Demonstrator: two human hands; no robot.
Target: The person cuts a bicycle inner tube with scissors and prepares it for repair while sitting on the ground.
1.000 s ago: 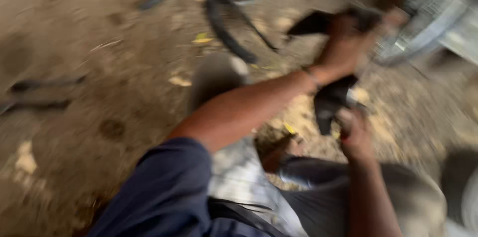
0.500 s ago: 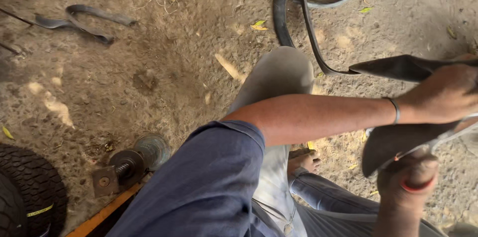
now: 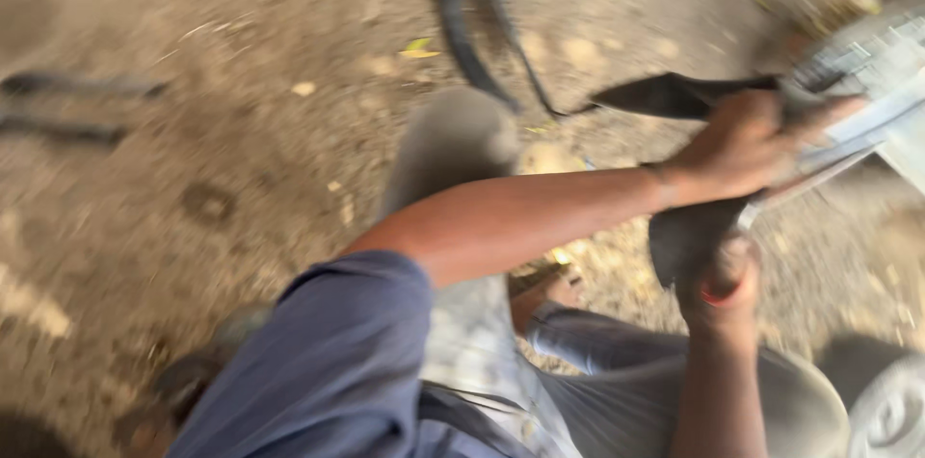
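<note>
Black rubber inner tube (image 3: 689, 97), limp and flattened, hangs between two hands at the right of a motion-blurred view looking down from the head. Its long axis runs from upper left, where a tapered flap sticks out over the dirt, down and to the right, where a broader dark fold (image 3: 686, 238) droops toward the lap. The left hand (image 3: 742, 145) reaches across the body on an outstretched bare forearm and is closed over the upper part of the tube, pressing it against a pale wheel rim (image 3: 872, 82) at the right edge of the view. The right hand (image 3: 718, 285) sits directly below, closer to the body, fingers curled tight round the lower fold; something small and red shows at that grip, too blurred to identify. So the tube lies in front and to the right of the body, with the left hand higher and farther out, the right hand nearer. The rubber looks matte, dusty and soft, with no visible valve. Beyond, on the dirt ground (image 3: 241, 159), other loose black rubber strips (image 3: 472, 44) lie curled, well apart from the hands. A blue sleeve (image 3: 328, 371) and grey trousers (image 3: 626, 391) fill the foreground.
</note>
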